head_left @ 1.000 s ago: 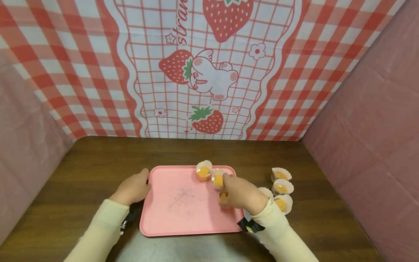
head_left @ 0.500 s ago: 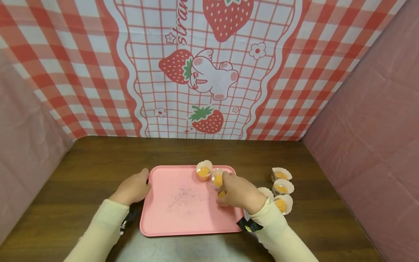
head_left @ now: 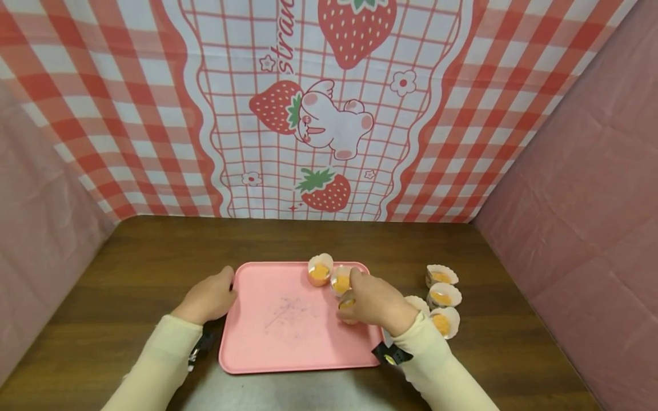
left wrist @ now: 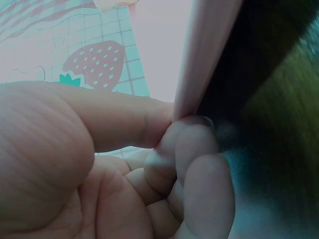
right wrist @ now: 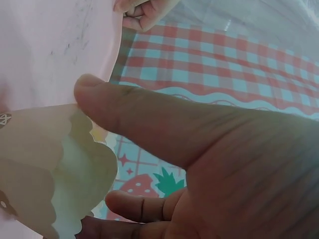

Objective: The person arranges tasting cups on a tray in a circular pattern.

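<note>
My left hand (head_left: 208, 298) pinches the left rim of a pink tray (head_left: 288, 348) between thumb and curled fingers; the left wrist view shows the tray edge (left wrist: 204, 55) caught at the fingertips. Over the right part of the tray, my right hand (head_left: 377, 302) holds a cupcake (head_left: 347, 305) in a pale paper cup with a scalloped rim, thumb on one side and fingers on the other. Up close, the cup's wall (right wrist: 25, 154) tilts below the thumb. Two more cupcakes stand at the tray's back right, one in the corner area (head_left: 341, 281) and one by the back rim (head_left: 320, 273).
Right of the tray, several cupcakes (head_left: 444, 295) stand grouped on the dark wooden table (head_left: 169, 240), one partly hidden by my right wrist. A strawberry-print cloth (head_left: 329, 125) hangs behind the table, with pink cloth (head_left: 576, 205) at the sides.
My right hand has shifted slightly left with the cupcake, toward the cupcakes behind it. The left hand and tray have stayed in place.
</note>
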{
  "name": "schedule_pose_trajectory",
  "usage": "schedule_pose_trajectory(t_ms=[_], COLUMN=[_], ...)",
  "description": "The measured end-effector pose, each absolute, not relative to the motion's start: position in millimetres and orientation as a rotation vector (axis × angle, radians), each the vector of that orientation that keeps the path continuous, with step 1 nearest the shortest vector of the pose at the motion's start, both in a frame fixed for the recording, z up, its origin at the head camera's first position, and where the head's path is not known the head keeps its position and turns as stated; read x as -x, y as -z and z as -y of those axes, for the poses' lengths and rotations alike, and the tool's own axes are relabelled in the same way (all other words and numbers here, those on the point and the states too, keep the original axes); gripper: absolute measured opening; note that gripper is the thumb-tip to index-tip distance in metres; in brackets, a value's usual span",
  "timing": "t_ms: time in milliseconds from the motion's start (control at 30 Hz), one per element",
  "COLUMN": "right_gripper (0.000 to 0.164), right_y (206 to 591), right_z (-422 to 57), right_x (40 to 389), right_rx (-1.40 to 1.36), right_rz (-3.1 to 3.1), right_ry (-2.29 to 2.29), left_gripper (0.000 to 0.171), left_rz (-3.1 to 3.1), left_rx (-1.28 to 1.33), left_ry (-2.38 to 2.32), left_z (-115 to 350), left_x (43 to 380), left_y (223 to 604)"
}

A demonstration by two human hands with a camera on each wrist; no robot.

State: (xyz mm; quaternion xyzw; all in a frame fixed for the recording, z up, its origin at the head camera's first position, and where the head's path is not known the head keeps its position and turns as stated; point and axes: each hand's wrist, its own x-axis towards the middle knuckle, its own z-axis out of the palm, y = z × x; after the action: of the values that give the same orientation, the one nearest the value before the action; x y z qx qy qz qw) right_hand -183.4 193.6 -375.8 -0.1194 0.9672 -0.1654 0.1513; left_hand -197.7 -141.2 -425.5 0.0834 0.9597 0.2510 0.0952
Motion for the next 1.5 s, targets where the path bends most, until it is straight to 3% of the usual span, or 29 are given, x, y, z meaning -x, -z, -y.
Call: schedule_pose_trajectory(t_ms=[167,433,667,1033,1500], right_gripper=[0.079,0.052,0.045,0.058,0.063], right_y=[365,349,344,340,335], right_z=[-199,-212,-215,-217,-218], right_x=[181,178,177,174,170], right_rx=[0.304,0.388,0.483,0.593,0.618], right_rz=[-2.809,-2.984,-3.086,-3.144,-3.175], right_ry=[0.448,0.300,0.356,0.391,0.398], left_gripper=[0.015,0.017,0.016,0.018,0.017], left_rz=[-2.856,-2.849,-2.853,-2.848,-2.871], left_rx=[-0.254,-0.248,-0.254,-0.258,-0.278], left_ry=[-0.747,-0.738,-0.735,-0.734,-0.740], left_z=[141,141,141,141,140], left_x=[197,198,198,197,196], left_y=[425,426,428,426,427])
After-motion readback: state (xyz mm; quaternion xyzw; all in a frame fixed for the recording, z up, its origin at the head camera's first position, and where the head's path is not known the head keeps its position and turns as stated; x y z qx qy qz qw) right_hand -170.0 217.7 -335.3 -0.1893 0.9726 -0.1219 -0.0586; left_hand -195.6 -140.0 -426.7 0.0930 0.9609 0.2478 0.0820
